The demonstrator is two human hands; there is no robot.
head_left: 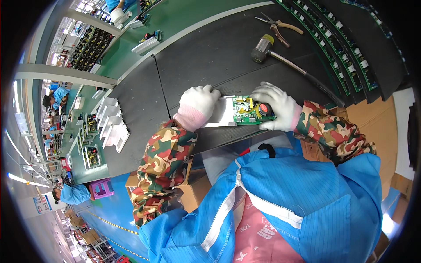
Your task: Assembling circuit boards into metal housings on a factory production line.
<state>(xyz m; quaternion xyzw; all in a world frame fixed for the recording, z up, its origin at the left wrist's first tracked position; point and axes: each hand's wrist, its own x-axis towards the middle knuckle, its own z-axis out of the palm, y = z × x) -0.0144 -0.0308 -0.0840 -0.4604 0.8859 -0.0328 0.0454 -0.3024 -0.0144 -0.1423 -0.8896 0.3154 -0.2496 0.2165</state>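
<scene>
In front of me on the black bench mat lies a white metal channel housing (224,112). A green circuit board (246,115) with yellow parts and a round red-topped component sits at the housing's right end. My left hand (199,103), in a white glove, is closed over the left part of the housing. My right hand (278,106), gloved too, wraps around the board's right end with its fingers at the far and near edges. Glove and fingers hide the tips of both pieces.
Beyond my right hand lie a mallet (287,61) with a yellow face and open pliers (280,29). Racks of green boards (346,57) stand at the far right. Several white housings (112,122) stand left, beside the green conveyor (127,52) carrying assembled units. Co-workers in blue are further left.
</scene>
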